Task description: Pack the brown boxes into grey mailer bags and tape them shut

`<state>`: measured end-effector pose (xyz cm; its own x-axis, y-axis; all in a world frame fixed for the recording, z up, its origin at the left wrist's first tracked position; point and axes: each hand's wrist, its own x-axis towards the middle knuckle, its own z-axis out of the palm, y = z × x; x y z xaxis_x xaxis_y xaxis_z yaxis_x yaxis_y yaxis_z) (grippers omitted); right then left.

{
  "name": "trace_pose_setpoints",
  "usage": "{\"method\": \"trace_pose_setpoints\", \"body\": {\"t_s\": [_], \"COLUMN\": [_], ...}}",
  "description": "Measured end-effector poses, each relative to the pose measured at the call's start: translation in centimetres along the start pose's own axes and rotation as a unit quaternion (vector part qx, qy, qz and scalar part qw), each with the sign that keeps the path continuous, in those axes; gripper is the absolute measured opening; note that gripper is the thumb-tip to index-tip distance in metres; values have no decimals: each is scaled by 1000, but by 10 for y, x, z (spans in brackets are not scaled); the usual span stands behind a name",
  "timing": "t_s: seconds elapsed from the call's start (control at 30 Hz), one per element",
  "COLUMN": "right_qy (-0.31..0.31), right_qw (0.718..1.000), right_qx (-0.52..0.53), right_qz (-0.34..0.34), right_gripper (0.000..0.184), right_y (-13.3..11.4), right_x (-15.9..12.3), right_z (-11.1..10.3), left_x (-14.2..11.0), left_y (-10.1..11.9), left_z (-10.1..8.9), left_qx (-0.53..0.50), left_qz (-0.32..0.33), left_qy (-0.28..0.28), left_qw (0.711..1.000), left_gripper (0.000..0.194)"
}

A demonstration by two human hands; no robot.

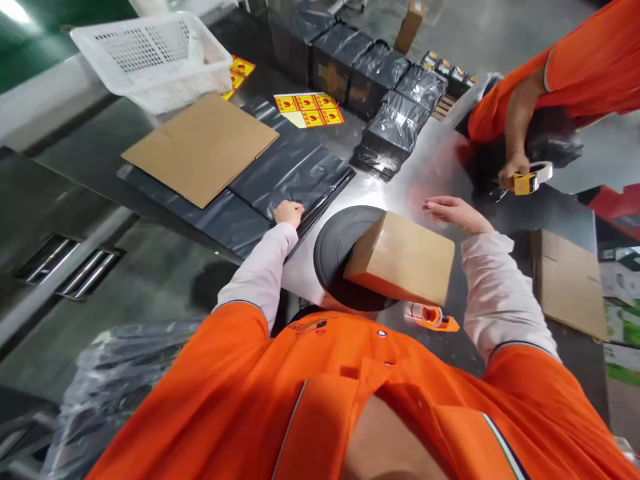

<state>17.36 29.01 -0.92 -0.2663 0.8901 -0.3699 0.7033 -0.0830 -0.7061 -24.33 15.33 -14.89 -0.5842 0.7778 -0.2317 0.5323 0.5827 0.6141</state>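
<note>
My left hand (pixel 289 213) is closed at the near right edge of a stack of flat black plastic bags (pixel 300 170), its curled fingers pinching the top bag. To the right, my right hand (pixel 453 212) is open, fingers stretched out and pointing left, holding nothing. It hovers just beyond the far right corner of a closed brown cardboard box (pixel 407 257). That box sits tilted in view on a round black turntable (pixel 333 247), close to my body. An orange tape dispenser (pixel 434 317) lies on the table beside the box.
A flat cardboard sheet (pixel 200 150) covers part of the bags. Behind are a white plastic basket (pixel 150 63), yellow-red label sheets (pixel 310 110) and black-wrapped boxes (pixel 385 80). At right, a co-worker's hand (pixel 515 167) holds a yellow tape dispenser (pixel 526 183); flattened cardboard (pixel 570 283) lies nearer.
</note>
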Motion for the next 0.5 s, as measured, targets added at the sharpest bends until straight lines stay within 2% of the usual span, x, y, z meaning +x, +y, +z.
{"method": "trace_pose_setpoints", "body": {"t_s": [0.1, 0.2, 0.3, 0.4, 0.5], "right_qy": [-55, -148, -225, -269, -274], "right_qw": [998, 981, 931, 861, 829], "right_qx": [7, -81, -222, -332, -356], "right_qz": [-43, -97, -182, -276, -333], "right_gripper": [39, 46, 42, 46, 81], "right_y": [-30, -80, -134, -178, -212], "right_x": [9, 25, 52, 87, 121], "right_z": [-4, 19, 76, 156, 227], "left_x": [31, 51, 71, 92, 105], "left_y": [-17, -30, -34, -28, -26], "left_z": [17, 20, 7, -24, -76], "left_qx": [-4, -42, -90, -117, -128], "left_qz": [-28, -52, -66, -56, -10], "left_qy": [-8, -24, -9, 56, 140], "left_qw": [1000, 997, 994, 990, 982], "left_gripper": [17, 14, 22, 28, 23]}}
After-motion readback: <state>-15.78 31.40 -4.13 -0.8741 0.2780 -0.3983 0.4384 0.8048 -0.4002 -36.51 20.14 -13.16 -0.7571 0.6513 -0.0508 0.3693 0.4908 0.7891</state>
